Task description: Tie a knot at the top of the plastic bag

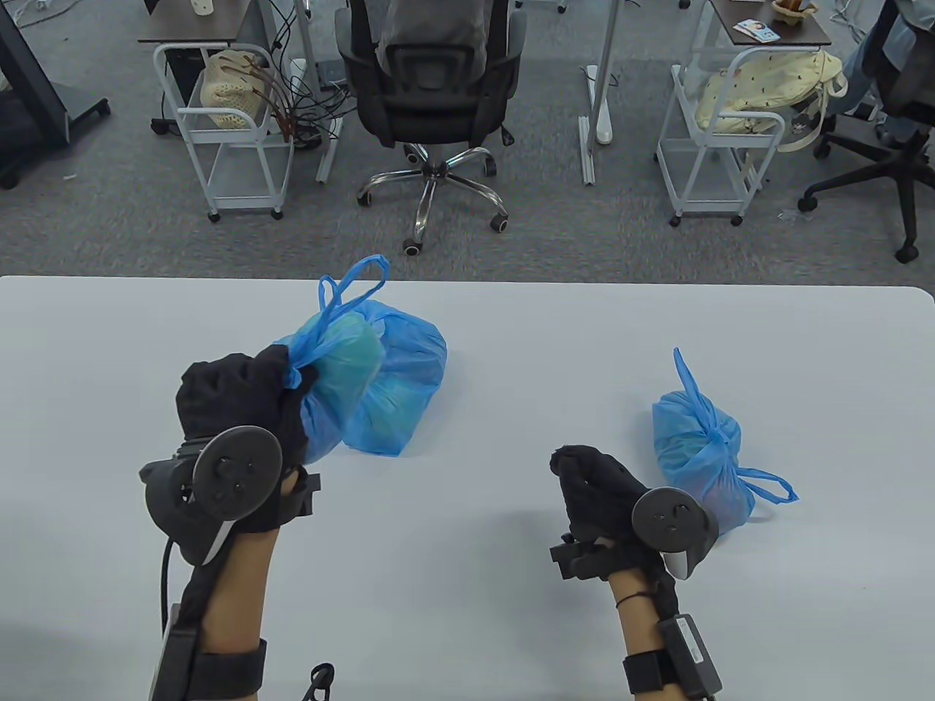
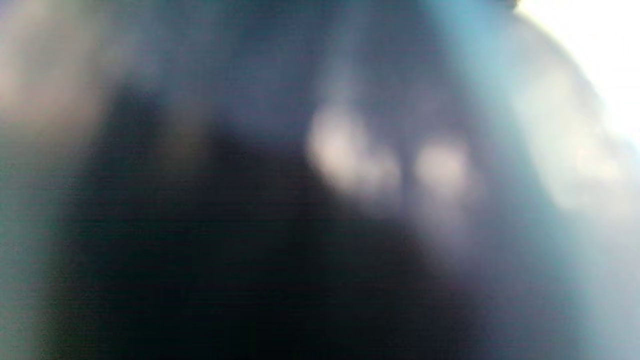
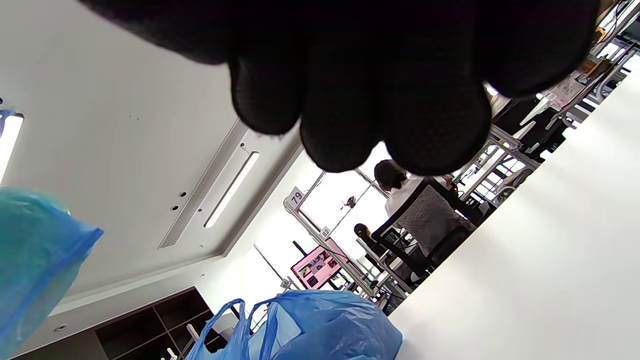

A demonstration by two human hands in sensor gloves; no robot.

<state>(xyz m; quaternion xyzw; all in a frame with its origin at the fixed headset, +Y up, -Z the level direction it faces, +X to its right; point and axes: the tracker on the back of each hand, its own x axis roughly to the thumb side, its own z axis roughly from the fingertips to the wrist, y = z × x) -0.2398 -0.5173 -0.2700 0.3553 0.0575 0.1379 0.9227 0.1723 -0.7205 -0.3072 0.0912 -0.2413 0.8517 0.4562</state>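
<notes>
**A:** What lies on the table, and where are the bags?

**B:** Take the pale grey table as the landmark. Three blue plastic bags show over it. The held bag is toward the table's left half, lifted and tilted, its neck bunched and its two handle loops sticking up toward the table's far edge. Just behind it, touching it, a second bag rests on the tabletop. A third bag lies on the table's right half, well apart from the other two, its top already knotted, with one handle pointing up and one loop trailing to the right.

**A:** What are the hands doing?

**B:** The left hand, in a black glove with a round tracker on its back, is over the table's left side. Its fingers are curled closed around the bunched neck of the held bag, gripping it just below the handle loops. The right hand is over the table's right side, just beside the third bag and to its left. It holds nothing. In the right wrist view its gloved fingertips hang together, curled in loosely; whether it touches the third bag I cannot tell.

**A:** Do the wrist cameras add anything?

**B:** The left wrist view is a blur of dark and blue; nothing there can be made out. The right wrist view is tilted and shows the second bag at the table's edge and a corner of the held bag on the left.
</notes>
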